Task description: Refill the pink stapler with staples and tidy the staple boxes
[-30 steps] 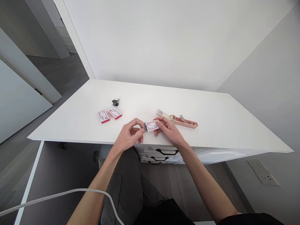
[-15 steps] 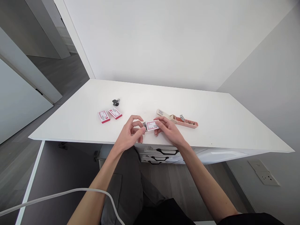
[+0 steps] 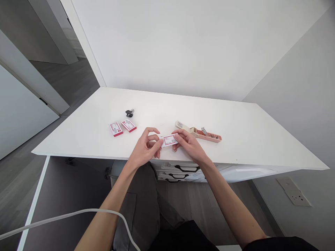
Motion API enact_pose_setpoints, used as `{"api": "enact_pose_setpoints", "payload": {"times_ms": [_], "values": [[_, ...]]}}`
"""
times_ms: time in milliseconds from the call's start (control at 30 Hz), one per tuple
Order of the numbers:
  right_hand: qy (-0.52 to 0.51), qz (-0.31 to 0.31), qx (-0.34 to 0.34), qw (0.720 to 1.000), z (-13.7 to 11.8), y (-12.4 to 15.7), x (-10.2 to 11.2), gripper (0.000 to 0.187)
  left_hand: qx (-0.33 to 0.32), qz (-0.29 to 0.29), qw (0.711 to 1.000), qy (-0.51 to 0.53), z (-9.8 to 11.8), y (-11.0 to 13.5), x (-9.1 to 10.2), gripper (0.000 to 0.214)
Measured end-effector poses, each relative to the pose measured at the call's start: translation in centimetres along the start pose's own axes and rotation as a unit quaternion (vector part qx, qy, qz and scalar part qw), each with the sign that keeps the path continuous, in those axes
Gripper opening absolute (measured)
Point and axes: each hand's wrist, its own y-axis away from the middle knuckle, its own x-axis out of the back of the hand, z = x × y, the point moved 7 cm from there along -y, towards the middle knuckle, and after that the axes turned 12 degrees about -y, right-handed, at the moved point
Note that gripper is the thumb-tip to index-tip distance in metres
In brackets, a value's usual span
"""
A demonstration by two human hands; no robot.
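A small white staple box point(image 3: 169, 140) with a red-framed label lies between my two hands, just above the white tabletop's front part. My left hand point(image 3: 147, 143) pinches its left end with thumb and fingers. At the right end, my right hand point(image 3: 188, 143) grips it, thumb on top. The box looks closed; its ends are partly covered by fingers. Beyond my right hand lies a long opened case, its cream part point(image 3: 180, 124) to the left and its pink tray point(image 3: 214, 138) to the right. Small metallic bits sit in the tray, and a silvery piece point(image 3: 203, 130) sticks up.
Two similar red-and-white boxes, one point(image 3: 115, 129) left of the other point(image 3: 128, 125), lie on the tabletop point(image 3: 86, 129). Behind them is a small black-and-metal staple remover point(image 3: 129, 113). A white cable point(image 3: 78, 211) crosses my left forearm. Walls rise behind and to the right.
The box's left end was open, showing a grey metallic inside. Now that end is closed up under my left fingertips. Both hands have stayed almost in place.
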Motion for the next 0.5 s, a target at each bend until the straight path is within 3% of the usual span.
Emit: {"api": "enact_pose_setpoints", "payload": {"times_ms": [500], "values": [[0.006, -0.002, -0.001, 1.0, -0.16, 0.05, -0.11, 0.046, -0.011, -0.001, 1.0, -0.024, 0.08, -0.04, 0.01, 0.039]]}}
